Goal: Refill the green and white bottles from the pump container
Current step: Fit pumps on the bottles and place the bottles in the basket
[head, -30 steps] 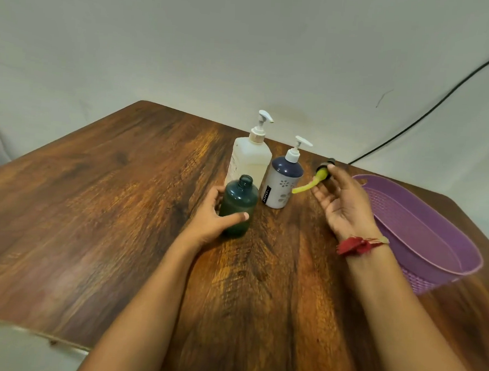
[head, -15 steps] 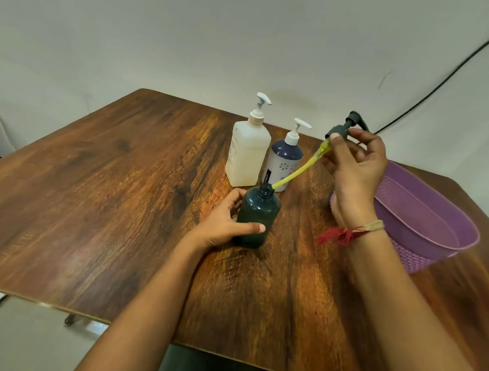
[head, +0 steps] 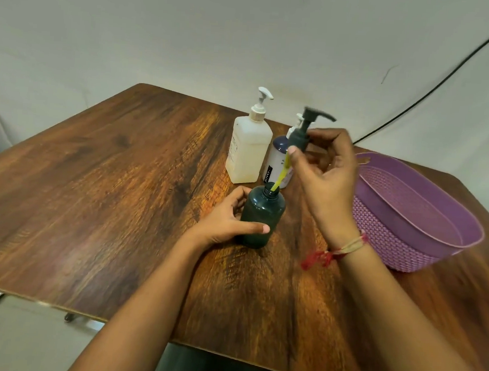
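L hand (head: pixel 226 221) grips green btl (head: pixel 259 218); R hand (head: pixel 327 185) pinches pump (head: pixel 300 135), tube (head: pixel 280 177) in neck, part-hiding white btl (head: pixel 275 161). Near: container (head: pixel 250 149), basket (head: pixel 407 240); labels blurred.

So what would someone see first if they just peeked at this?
Probably the two hands in the middle: the right hand pinches a dark pump head whose yellow tube dips into the open neck of the green bottle, while the left hand grips that bottle on the table. Next, the big purple basket at the right edge.
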